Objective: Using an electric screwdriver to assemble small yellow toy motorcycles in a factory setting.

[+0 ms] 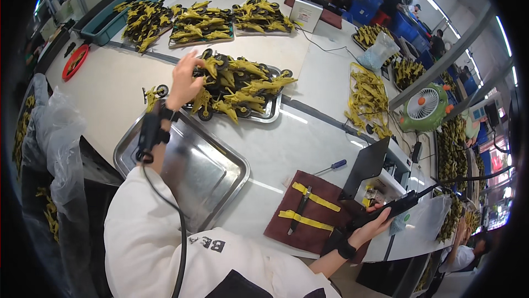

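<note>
My left hand [186, 80] reaches to the left edge of a heap of yellow and black toy motorcycles [237, 86]. Its fingers are curved and apart, close beside the nearest toys, with nothing seen between them. The heap lies on a metal tray [274, 111]. One single toy motorcycle [156, 97] sits left of my left wrist. At the lower right, my right hand [376, 224] is wrapped round a black corded electric screwdriver [394, 208], which points toward a white box-shaped machine [388, 179]. The screwdriver's tip is not clearly visible.
A bare metal tray [198, 171] lies before me. A maroon cloth [286, 210] with yellow tape and a slim dark tool [300, 210] is near the right hand; a blue-handled screwdriver [333, 167] lies beyond. More toy piles [201, 25], a green fan [423, 106] and a red dish [75, 62] surround.
</note>
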Motion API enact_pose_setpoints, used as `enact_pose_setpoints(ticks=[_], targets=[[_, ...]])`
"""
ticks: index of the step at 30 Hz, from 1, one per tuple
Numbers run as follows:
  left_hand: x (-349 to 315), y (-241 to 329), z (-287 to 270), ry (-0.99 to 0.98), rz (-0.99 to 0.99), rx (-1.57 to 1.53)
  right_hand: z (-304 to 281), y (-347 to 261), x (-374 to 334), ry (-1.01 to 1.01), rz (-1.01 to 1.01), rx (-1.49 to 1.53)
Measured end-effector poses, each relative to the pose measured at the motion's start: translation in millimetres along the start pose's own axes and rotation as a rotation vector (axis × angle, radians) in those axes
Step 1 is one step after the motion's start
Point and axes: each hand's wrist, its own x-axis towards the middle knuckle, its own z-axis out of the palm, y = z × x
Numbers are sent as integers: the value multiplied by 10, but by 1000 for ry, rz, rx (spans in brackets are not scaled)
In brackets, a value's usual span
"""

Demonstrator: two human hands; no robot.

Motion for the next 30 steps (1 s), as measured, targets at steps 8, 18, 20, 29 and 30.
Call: enact_pose_setpoints(ticks=[8,18,20,29,30], targets=[[-687,-663,-553,-7,-635,600,-27,-46,-24,36,33,24],[-229,128,-743,328,-582,-309,-32,24,24,3,28,37],[-18,446,-676,229,-580,-625,-42,15,20,7,25,41],[445,456,209,144,-711,-747,-20,-10,5,-22,34,86],[463,474,232,90,-723,-716,-23,-17,3,-16,33,85]])
